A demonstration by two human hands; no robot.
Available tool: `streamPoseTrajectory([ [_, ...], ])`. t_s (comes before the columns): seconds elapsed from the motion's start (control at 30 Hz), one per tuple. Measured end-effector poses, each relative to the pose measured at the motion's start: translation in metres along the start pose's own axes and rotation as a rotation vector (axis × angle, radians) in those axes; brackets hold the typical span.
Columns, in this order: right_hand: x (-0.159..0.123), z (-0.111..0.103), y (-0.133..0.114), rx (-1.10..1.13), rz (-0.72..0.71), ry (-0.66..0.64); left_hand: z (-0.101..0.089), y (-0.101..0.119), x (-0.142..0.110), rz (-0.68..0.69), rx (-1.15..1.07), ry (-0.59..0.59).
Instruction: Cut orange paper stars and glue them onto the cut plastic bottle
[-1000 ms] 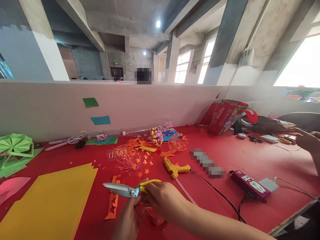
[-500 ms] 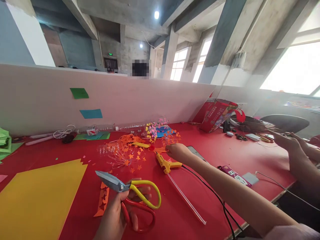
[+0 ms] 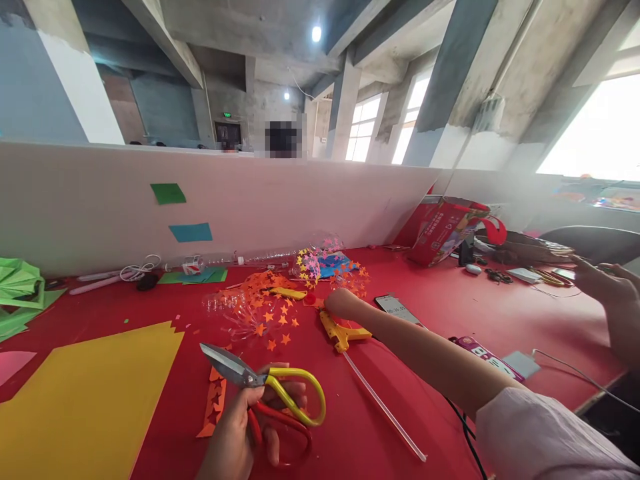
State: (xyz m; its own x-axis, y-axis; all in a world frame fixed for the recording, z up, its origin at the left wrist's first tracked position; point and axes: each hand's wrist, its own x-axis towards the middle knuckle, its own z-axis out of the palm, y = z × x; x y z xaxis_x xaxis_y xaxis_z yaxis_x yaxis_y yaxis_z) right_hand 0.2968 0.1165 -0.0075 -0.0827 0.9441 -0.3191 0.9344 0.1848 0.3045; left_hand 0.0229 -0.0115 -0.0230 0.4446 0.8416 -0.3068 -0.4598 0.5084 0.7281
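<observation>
Scissors (image 3: 295, 390) with one yellow and one red handle rest in my left hand (image 3: 240, 427), blades open slightly and pointing left. Beneath them lies an orange paper strip (image 3: 215, 400) with star shapes cut from it. My right hand (image 3: 343, 303) reaches forward and looks curled, its fingertips hidden. It is close to an orange paper piece (image 3: 319, 303) and a red round cap (image 3: 309, 301). Just below it lies a yellow glue gun (image 3: 340, 333) with a clear glue stick (image 3: 383, 403). Orange paper stars (image 3: 270, 317) and a yellow utility knife (image 3: 289, 293) lie to the left.
Yellow paper sheets (image 3: 100, 393) cover the left of the red table. Plastic bottles (image 3: 200, 265) line the partition (image 3: 275, 200). A phone (image 3: 395, 308), a purple packet (image 3: 483, 353) and a red bag (image 3: 445, 233) are at right. Another person's hand (image 3: 597, 287) is at far right.
My right hand has drawn slightly left over the glue gun, with more sleeve showing. The view has shifted a little; the scissors stay in my left hand.
</observation>
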Motion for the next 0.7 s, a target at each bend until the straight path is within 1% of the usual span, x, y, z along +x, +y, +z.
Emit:
streamPoseTrajectory([
  [0.13, -0.007, -0.006, 0.005, 0.012, 0.043, 0.051, 0.002, 0.003, -0.003, 0.021, 0.023, 0.021],
  [0.23, -0.012, -0.020, 0.013, 0.032, 0.111, 0.118, 0.002, 0.004, -0.002, -0.001, 0.031, 0.027],
  [0.33, -0.025, -0.040, 0.020, 0.057, 0.176, 0.218, 0.000, 0.004, 0.000, 0.005, 0.036, 0.030],
  [0.43, -0.051, -0.055, 0.015, 0.079, 0.186, 0.369, -0.005, 0.007, 0.002, 0.013, 0.026, 0.000],
  [0.47, -0.063, -0.056, 0.010, 0.087, 0.170, 0.425, -0.008, 0.009, 0.003, 0.016, 0.017, -0.009],
  [0.53, -0.089, -0.052, -0.007, 0.113, 0.101, 0.526, -0.014, 0.015, 0.004, 0.035, -0.004, -0.007],
  [0.57, -0.102, -0.047, -0.017, 0.127, 0.041, 0.560, -0.017, 0.020, 0.004, 0.044, -0.016, 0.005],
  [0.6, -0.114, -0.040, -0.027, 0.141, -0.035, 0.580, -0.020, 0.025, 0.004, 0.039, -0.020, -0.008],
  [0.7, -0.142, -0.016, -0.059, 0.167, -0.264, 0.616, -0.025, 0.040, 0.001, 0.047, -0.001, -0.125],
])
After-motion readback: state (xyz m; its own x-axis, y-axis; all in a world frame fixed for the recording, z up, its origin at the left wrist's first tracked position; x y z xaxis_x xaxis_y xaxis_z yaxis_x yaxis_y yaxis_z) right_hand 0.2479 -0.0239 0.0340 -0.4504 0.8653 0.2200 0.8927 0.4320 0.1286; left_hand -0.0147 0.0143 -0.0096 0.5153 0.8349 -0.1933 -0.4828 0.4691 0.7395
